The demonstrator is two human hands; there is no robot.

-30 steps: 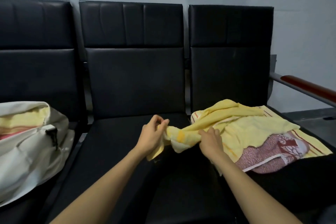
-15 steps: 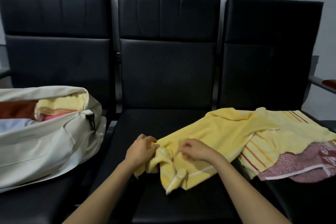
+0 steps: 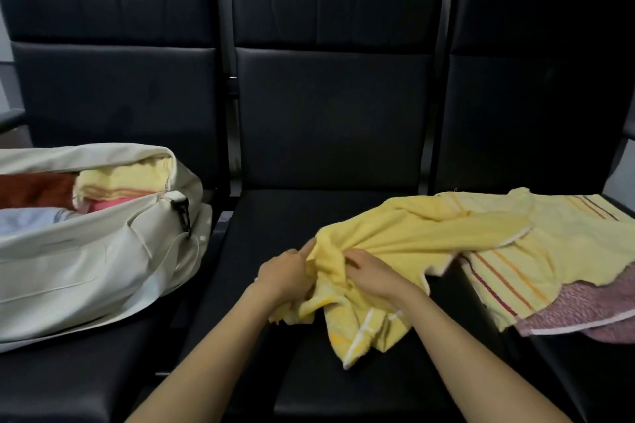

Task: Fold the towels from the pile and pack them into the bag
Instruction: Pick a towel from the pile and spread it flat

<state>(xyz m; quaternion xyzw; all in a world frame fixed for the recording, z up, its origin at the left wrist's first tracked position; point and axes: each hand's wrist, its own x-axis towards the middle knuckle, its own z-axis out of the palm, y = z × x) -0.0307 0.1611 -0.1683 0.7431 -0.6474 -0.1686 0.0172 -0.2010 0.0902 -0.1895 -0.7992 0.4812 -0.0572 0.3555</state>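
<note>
- Yellow towel (image 3: pixel 429 237) lies bunched on the middle seat (image 3: pixel 309 213), its near end in both hands.
- Left hand (image 3: pixel 285 271): fingers curled round the bunched cloth, gripping it, index finger up along the fold.
- Right hand (image 3: pixel 372 273): palm down, fingers curled into the same bunch, gripping it just beside the left hand.
- Hands are close together with cloth between them. Both forearms come in from the bottom edge and converge on the bunch.
- White-trimmed corner of the towel drops below the hands and lies flat on the seat.
- Rest of the towel spreads right, across the gap between seats, onto the striped towel (image 3: pixel 549 251).
- Striped towel is on the right seat, overlapping the pink towel (image 3: pixel 584 309), whose near edge sticks out.
- Black seat surface shows behind the hands up to the backrest, and in a strip between the left hand and the bag (image 3: pixel 86 268).
- Bag is on the left seat, cream, open on top, its right end reaching the seat gap.
- Folded towels (image 3: pixel 127 182) sit inside the bag: yellow, brown, pale blue, pink.
</note>
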